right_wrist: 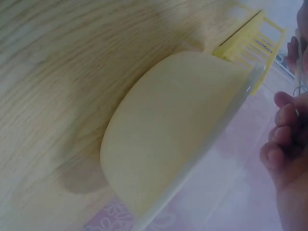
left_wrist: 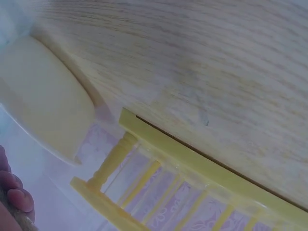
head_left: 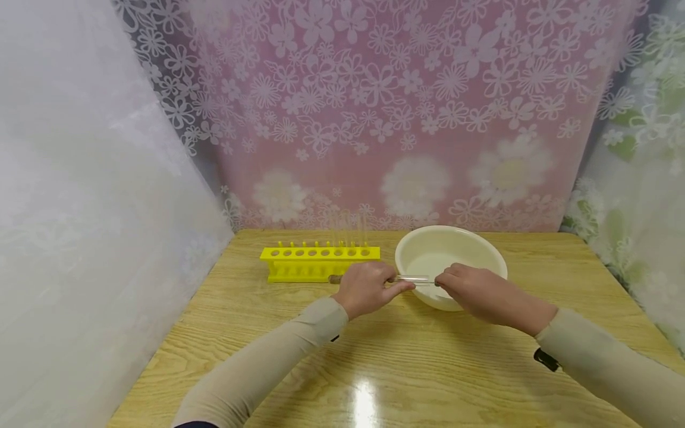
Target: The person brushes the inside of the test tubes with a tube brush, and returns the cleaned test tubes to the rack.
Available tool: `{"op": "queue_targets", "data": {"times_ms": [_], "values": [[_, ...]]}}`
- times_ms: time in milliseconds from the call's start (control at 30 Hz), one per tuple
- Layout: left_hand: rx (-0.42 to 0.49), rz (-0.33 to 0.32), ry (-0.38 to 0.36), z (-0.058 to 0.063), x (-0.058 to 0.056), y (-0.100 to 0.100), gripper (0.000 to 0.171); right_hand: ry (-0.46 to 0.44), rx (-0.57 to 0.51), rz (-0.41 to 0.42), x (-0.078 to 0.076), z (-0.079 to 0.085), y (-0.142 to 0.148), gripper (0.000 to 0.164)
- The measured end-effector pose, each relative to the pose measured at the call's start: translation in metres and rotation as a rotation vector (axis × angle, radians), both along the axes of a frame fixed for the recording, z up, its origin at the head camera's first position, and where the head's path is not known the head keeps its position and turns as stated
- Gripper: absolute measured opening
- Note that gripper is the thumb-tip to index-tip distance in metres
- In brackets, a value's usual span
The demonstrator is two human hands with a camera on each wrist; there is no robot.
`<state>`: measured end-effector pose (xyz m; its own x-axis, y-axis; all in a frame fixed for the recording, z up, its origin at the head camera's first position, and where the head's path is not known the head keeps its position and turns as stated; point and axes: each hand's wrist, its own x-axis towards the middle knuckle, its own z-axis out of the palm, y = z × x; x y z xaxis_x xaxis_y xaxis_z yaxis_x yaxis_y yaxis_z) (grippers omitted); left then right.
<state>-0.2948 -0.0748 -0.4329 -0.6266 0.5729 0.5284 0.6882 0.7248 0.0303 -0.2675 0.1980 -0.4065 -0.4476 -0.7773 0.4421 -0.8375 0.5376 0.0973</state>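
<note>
My left hand (head_left: pixel 369 288) grips a clear glass test tube (head_left: pixel 420 278) held level above the table. Brown bristles of a test tube brush (head_left: pixel 335 279) show at the tube's left end, seemingly inside the glass. By the tube's right end, my right hand (head_left: pixel 473 291) pinches the brush's thin wire handle, over the white basin (head_left: pixel 451 230). A small wire loop (right_wrist: pixel 299 90) appears beside the right fingers in the right wrist view. Only some left fingers (left_wrist: pixel 18 198) and a brownish stretch of the brush show in the left wrist view.
Behind the left hand stands a yellow test tube rack (head_left: pixel 321 254). Several clear test tubes (head_left: pixel 348 229) stand upright at its right end. The basin sits to the rack's right on the wooden table (head_left: pixel 407 368). Floral curtains (head_left: pixel 374 89) hang behind and at the sides.
</note>
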Motion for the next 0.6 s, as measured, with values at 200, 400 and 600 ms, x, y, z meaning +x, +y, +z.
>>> {"op": "queue_targets", "data": {"times_ms": [200,400,600], "values": [[-0.036,-0.007,-0.035,-0.002,0.000,0.003,0.043,-0.179,0.013,-0.052,0.006,0.006,0.002,0.014],[-0.015,-0.011,-0.082,-0.002,0.002,0.004,0.041,-0.172,-0.031,-0.017,0.003,0.011,0.009,0.017],[-0.020,-0.027,-0.055,0.003,0.004,0.007,0.044,-0.244,-0.060,-0.020,0.004,0.017,0.019,0.018]]}}
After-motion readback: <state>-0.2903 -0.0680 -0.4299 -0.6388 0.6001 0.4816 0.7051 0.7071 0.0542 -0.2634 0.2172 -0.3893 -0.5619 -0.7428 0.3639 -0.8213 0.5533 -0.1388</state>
